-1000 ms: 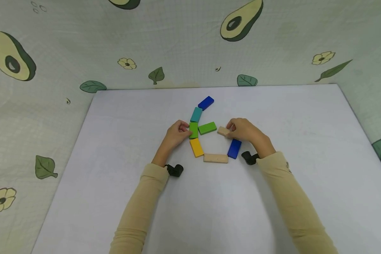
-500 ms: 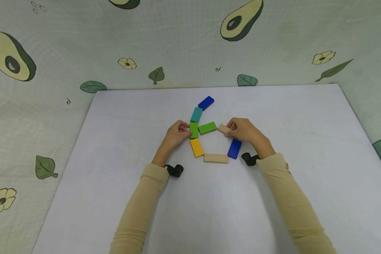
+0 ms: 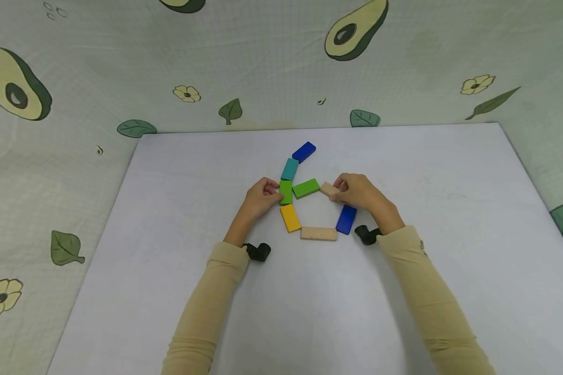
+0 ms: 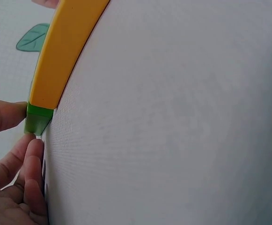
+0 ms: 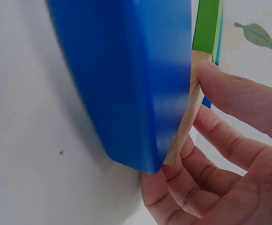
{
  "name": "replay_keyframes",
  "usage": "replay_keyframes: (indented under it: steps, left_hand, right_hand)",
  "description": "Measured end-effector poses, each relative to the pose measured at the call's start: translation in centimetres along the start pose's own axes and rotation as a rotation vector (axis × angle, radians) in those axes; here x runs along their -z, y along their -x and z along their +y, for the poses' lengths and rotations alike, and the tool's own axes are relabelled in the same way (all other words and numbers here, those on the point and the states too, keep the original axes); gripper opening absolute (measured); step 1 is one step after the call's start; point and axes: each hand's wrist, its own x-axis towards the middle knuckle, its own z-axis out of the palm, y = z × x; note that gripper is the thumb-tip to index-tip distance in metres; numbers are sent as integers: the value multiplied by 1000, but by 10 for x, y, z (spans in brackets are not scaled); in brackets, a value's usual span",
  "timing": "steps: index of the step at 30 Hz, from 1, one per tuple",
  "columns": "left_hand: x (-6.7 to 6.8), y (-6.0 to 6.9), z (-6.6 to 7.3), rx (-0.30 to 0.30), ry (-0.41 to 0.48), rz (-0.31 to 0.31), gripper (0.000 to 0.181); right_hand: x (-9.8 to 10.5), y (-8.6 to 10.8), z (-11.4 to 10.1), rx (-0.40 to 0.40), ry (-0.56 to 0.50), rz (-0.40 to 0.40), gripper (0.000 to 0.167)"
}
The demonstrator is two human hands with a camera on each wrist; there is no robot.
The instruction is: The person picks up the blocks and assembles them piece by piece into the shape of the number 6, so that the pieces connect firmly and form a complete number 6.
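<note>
My left hand [image 3: 259,199] pinches an upright-lying green block [image 3: 286,192] between thumb and forefinger at its left side. The left wrist view shows the thumb [image 4: 4,117] on this block, beyond a yellow block [image 4: 68,56]. With thumb and fingers my right hand [image 3: 362,192] grips a plain wooden block [image 3: 328,189], partly hidden by the fingers. Its left end meets a second green block [image 3: 306,188], which slants from the first one. Just below the right hand lies a blue block [image 3: 346,219], which fills much of the right wrist view.
A teal block [image 3: 290,169] and another blue block [image 3: 304,152] continue the curve upward. The yellow block and a long wooden block [image 3: 319,234] form the lower side of the loop. The white tabletop [image 3: 319,312] ends at a patterned cloth [image 3: 272,62].
The wooden block in my right hand has shifted slightly up and left, closing the small gap to the slanted green block. My left hand stays in place.
</note>
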Motion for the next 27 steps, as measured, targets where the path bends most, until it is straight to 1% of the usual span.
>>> replay_keyframes:
  steps: [10, 19, 27]
  left_hand:
    - [2, 2, 2, -11, 20, -12, 32]
    - [1, 1, 1, -4, 13, -6, 31]
    - [1, 0, 1, 8, 7, -2, 31]
  right_hand:
    - [0, -2, 1, -20, -17, 21, 37]
    - [-1, -2, -1, -19, -18, 21, 38]
    - [0, 0, -2, -17, -23, 42, 38]
